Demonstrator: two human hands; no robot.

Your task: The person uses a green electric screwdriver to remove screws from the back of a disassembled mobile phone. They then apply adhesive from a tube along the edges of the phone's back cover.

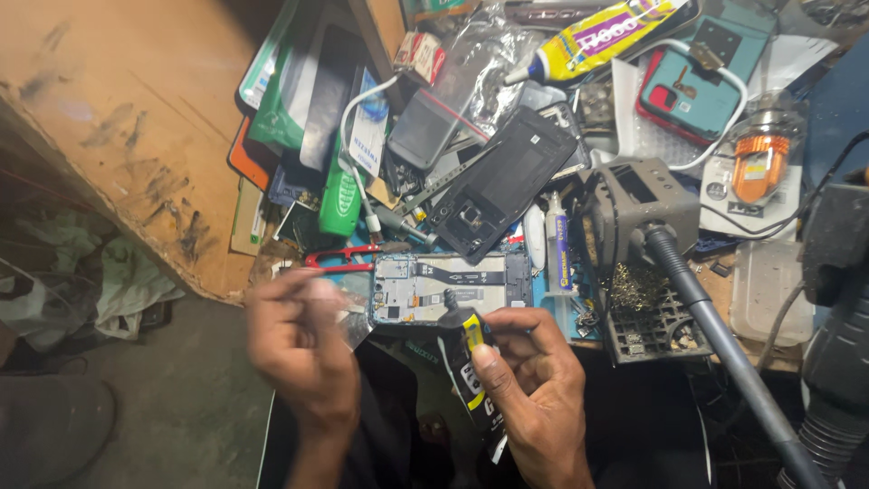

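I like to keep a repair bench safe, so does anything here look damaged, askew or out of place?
The opened phone lies with its back off, board and flex cable bare, at the bench edge, which is chipped and stained. Red cutters and loose parts are piled beside it. The right hand holds a black glue tube; the left hand is blurred.

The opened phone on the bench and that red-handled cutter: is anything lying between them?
Nothing: in the head view the red-handled cutter has its tip right beside the left edge of the opened phone.
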